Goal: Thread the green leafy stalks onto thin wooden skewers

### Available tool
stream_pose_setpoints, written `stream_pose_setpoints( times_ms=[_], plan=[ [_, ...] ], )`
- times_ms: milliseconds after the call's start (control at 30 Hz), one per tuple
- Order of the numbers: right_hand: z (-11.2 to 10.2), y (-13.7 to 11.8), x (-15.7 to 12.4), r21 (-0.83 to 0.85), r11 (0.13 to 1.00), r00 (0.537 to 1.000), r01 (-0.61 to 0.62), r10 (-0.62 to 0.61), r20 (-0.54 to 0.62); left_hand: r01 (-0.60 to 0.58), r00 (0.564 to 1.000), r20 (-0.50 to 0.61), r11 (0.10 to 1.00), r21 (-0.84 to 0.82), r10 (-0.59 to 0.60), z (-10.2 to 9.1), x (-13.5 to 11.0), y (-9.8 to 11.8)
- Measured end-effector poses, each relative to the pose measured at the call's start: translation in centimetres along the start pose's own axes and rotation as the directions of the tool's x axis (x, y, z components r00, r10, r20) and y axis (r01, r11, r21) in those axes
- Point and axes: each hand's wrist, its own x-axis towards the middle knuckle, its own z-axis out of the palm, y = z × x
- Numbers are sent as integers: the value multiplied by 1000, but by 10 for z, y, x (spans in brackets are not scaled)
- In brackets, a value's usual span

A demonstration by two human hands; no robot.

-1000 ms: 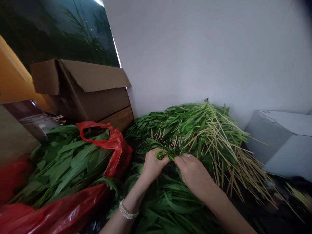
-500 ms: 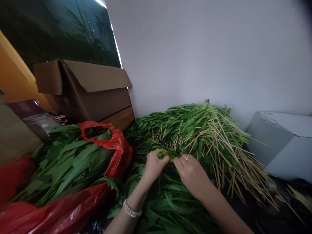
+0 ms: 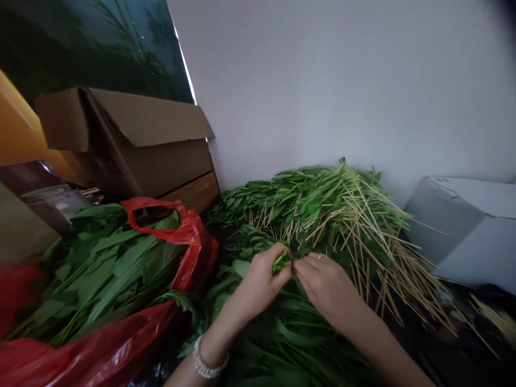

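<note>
The left hand [image 3: 261, 283] has its grip closed around a small, tightly folded wad of soft green leaf [image 3: 281, 262], thumb and forefinger pinching it so that only its bright top pokes out. The right hand [image 3: 324, 280], with a thin ring on one finger, closes its fingertips on the wad's right side, so both hands meet on it just above a bed of loose long green leaves [image 3: 278, 338]. The wad looks almost weightless, limp and slightly springy. Judging by that, it would unfold if the pinch slackens, and hard pressure would bruise or tear it, so a firm but gentle hold across the middle of the fold seems best, leaving an end free. Just behind the hands lies a big heap of green leaf bundles on thin pale wooden skewers [image 3: 342, 215]. The sticks look stiff, light and pointed, best taken by the bare shaft and away from the tips. To the left a red plastic bag [image 3: 193, 239] holds more leaves, with a brown cardboard box [image 3: 137, 145] behind it and a grey box [image 3: 463, 231] at the right.
</note>
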Motion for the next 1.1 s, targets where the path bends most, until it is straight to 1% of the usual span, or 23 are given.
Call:
stream_pose_setpoints(
  times_ms=[33,100,167,233,300,333,367,433,500,567,600,667,700,767,833,867,933,1100],
  plan=[
    [-2,0,0,-15,1000,1000,-22,22,8,16,1000,18,1000,7,-16,4,-3,0],
    [-7,4,-1,-49,994,994,-102,104,34,29,999,32,999,36,-30,8,-6,-4],
    [-11,12,-4,-61,980,973,-189,196,122,34,999,39,997,64,-36,3,-6,-10],
    [-11,22,-10,-50,972,928,-230,234,288,61,998,-6,994,93,-61,-8,-4,-14],
    [-4,31,-19,-67,975,866,-211,219,449,95,993,-86,988,123,-84,-24,-3,-15],
    [2,34,-23,-96,977,849,-192,215,483,103,989,-119,985,137,-87,-32,-2,-14],
    [9,36,-26,-122,979,840,-162,202,504,104,986,-148,984,148,-82,-40,-2,-13],
    [20,37,-31,-126,982,836,-141,187,517,95,976,-210,982,166,-59,-55,-3,-11],
    [24,38,-31,-117,984,841,-137,178,511,98,955,-294,978,184,-40,-66,-6,-7],
    [19,40,-27,-86,983,857,-163,184,482,113,927,-374,972,206,-28,-73,-9,-5],
    [14,41,-24,-42,981,870,-189,187,457,122,919,-392,969,216,-28,-75,-11,-4],
    [2,43,-18,150,953,905,-263,190,380,138,921,-388,965,224,-42,-76,-13,-3],
    [-5,44,-15,260,918,918,-299,203,340,147,927,-371,963,224,-55,-76,-14,-3],
    [-15,45,-11,466,801,923,-377,285,258,164,939,-333,960,229,-81,-74,-15,-5],
    [-21,45,-9,645,635,894,-425,408,187,165,945,-317,957,237,-84,-71,-16,-8],
    [-23,46,-9,721,550,873,-422,462,159,160,946,-313,958,236,-81,-70,-16,-11],
    [-25,47,-10,829,413,844,-377,523,123,156,946,-316,961,227,-79,-68,-16,-15],
    [-27,50,-10,964,160,811,-214,579,84,172,931,-351,967,189,-97,-67,-17,-19]
  ],
)
